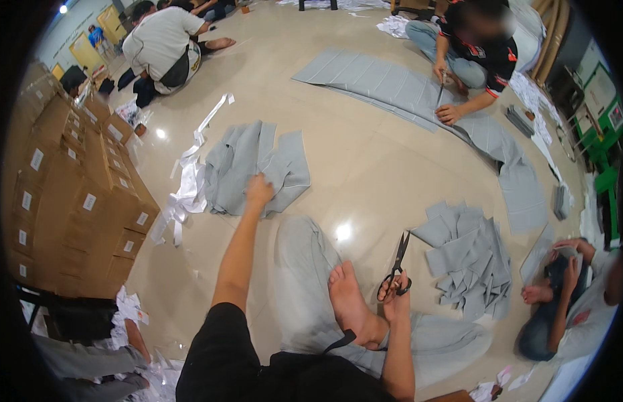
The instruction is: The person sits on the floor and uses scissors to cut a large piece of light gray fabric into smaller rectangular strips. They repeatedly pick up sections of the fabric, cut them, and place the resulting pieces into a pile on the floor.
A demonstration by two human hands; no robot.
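In the head view, the left grip (260, 190) is on the near part of a grey cloth pile (236, 164), which spreads from just under it to either side and beyond. The hand is blurred and its fingertips are hard to make out against the cloth, so I cannot tell whether it pinches a layer or merely presses on it. The right grip (395, 288) is closed around the handles of black scissors (400, 253), whose blades point up and away from it; the fingers cover part of the loops, and whether the blades are fully together is hard to see. To the right of this grip, well apart from it, lies a heap of grey pieces (469, 261) on the floor (392, 171), overlapping so that the lower ones are mostly hidden. Just left of the right grip is a bare foot (351, 298). Left of the left grip, beside the pile, run white strips (191, 177), and farther left stand stacked boxes (90, 201), darkened toward the rim. Beyond both grips, to the right, a co-worker (499, 70) bends over a long grey sheet (371, 77); the thin tool held there is unclear. Another person (586, 318), right of the heap, is partly cut off by the dark rim.
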